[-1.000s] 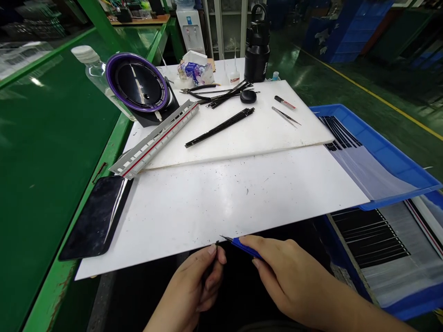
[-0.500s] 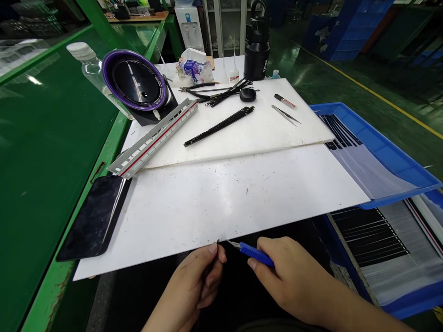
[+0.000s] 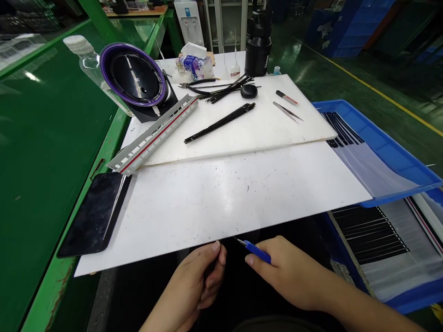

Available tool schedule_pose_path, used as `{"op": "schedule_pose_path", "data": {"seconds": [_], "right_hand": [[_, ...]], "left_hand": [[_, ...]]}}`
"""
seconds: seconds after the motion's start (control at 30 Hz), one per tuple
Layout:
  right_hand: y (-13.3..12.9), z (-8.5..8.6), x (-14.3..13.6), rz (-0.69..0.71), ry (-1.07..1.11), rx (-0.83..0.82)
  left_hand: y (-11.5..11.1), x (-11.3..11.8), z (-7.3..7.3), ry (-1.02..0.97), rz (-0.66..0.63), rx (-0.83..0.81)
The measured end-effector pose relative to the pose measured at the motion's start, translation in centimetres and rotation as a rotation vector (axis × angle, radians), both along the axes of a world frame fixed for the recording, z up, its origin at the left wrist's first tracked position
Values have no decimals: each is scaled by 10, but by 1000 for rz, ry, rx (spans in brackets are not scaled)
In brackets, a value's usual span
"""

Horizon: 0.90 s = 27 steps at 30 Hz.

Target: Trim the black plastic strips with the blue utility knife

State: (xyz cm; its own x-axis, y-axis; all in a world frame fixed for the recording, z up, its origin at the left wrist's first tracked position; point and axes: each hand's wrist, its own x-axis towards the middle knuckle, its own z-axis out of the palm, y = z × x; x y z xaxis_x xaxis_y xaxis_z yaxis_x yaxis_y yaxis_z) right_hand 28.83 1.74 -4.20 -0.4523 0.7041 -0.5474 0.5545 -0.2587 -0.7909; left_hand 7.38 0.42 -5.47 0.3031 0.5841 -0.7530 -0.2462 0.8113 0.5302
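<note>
While my right hand point(image 3: 294, 274) grips a knife point(image 3: 258, 251) by the tabletop point(image 3: 204, 198), left hand point(image 3: 197, 276) is pinched together, contents unclear; green floor point(image 3: 321, 83) beyond.

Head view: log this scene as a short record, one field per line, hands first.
Left hand: pinched closed; anything between thumb and forefinger is too small to make out
Right hand: holds a blue knife, tip toward the left hand, not touching it
White foam board: carries a bundle of black strips and, right of it, tweezers
Left edge of table: black tablet, lying flat
Right side: blue tray with more black strips
</note>
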Motion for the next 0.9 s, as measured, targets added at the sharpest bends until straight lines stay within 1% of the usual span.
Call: {"op": "schedule_pose_path", "data": {"seconds": [0.17,0.27,0.3,0.33,0.37,0.47,0.53,0.67,0.9], "right_hand": [[0,4,4,-12,145,-176],[-2,3,6,-79,311,-387],[-2,2,6,-102,349,-437],[-2,1,6,-115,355,-446],[-2,1,5,-117,328,-405],[-1,1,2,-65,166,-150],[0,2,0,-38,81,-54],[5,3,-2,-2,13,-41],[12,1,-2,35,23,-76]], "left_hand": [[4,0,5,-33,-2,-46],[6,-1,6,-45,-9,-70],[6,-1,5,-38,-15,-69],[6,-1,5,-26,-23,-59],[5,-1,5,-10,-31,-47],[3,-1,4,34,-53,-13],[2,-1,4,47,-60,-8],[3,-1,3,56,-80,-4],[7,-3,5,91,-113,-38]]}}
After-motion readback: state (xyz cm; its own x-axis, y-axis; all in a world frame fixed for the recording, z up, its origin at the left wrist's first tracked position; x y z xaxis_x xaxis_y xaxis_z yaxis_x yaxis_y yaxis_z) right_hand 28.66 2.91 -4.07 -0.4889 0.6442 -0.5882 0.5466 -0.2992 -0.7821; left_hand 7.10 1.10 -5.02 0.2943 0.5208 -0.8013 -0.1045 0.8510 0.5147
